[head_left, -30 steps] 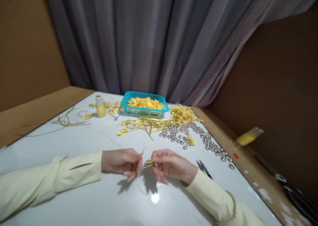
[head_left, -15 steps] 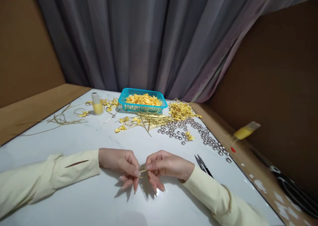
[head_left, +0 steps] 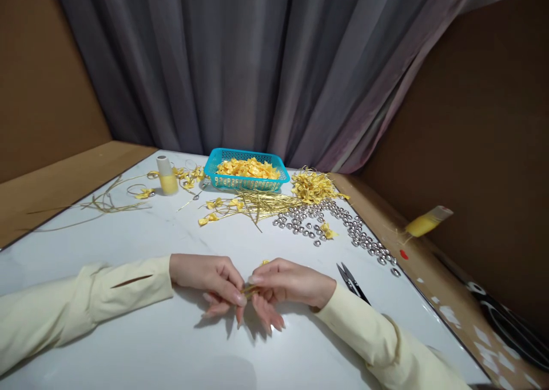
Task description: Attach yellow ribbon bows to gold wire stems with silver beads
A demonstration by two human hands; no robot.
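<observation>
My left hand (head_left: 218, 284) and my right hand (head_left: 281, 287) meet low over the white table, thumbs and forefingers pinched. Between the fingertips runs a short stretch of thin gold cord (head_left: 249, 291), gripped from both sides; the fingers hide most of it. The other fingers of both hands fan out below. Just behind my right hand a bit of yellow (head_left: 265, 262) peeks out, mostly covered. Small black thread snips (head_left: 352, 281) lie by my right wrist, blades apart.
Yellow bows fill a blue basket (head_left: 246, 185) at the back. In front lie gold cords (head_left: 270, 204), and a pile of corded bows (head_left: 313, 187) sits right of it. Silver rings (head_left: 360, 235) spread rightward. A yellow thread spool (head_left: 168, 178) stands left; black scissors (head_left: 510, 327) lie at far right.
My hands have drawn slightly closer together, narrowing the gap at the cord. The yellow bit behind my right hand shows more now.
</observation>
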